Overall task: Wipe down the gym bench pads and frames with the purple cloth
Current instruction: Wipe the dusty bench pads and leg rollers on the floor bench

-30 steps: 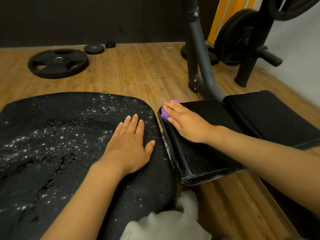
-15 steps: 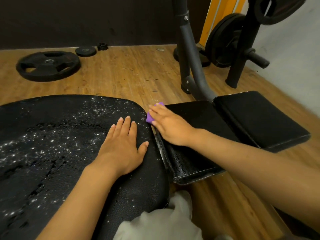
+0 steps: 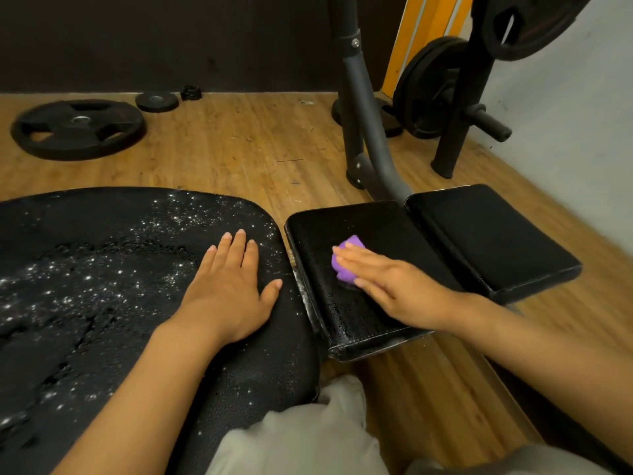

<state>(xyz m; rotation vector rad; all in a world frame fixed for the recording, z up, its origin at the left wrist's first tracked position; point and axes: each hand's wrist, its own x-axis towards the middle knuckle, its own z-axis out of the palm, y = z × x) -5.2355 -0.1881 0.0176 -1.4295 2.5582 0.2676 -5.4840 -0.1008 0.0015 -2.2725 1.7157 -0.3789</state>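
A large black bench pad (image 3: 102, 303), speckled with wet droplets, fills the left. My left hand (image 3: 229, 286) rests flat on its right part, fingers straight. To its right lies a smaller black pad (image 3: 370, 228) with a wet sheen. My right hand (image 3: 394, 286) presses a small purple cloth (image 3: 346, 258) flat against that pad with straight fingers; most of the cloth is hidden under the fingers. A second small pad (image 3: 493, 234) adjoins it further right. The grey curved frame tube (image 3: 366, 114) rises behind the small pads.
A big black weight plate (image 3: 78, 128) and a small one (image 3: 157, 101) lie on the wooden floor at the back left. A rack post (image 3: 462, 108) with plates (image 3: 424, 87) stands at the back right near a pale wall. My light-trousered knee (image 3: 308, 437) is at the bottom.
My right hand has slid the purple cloth from the small pad's far left corner toward the pad's middle. My left hand stays flat on the big pad.
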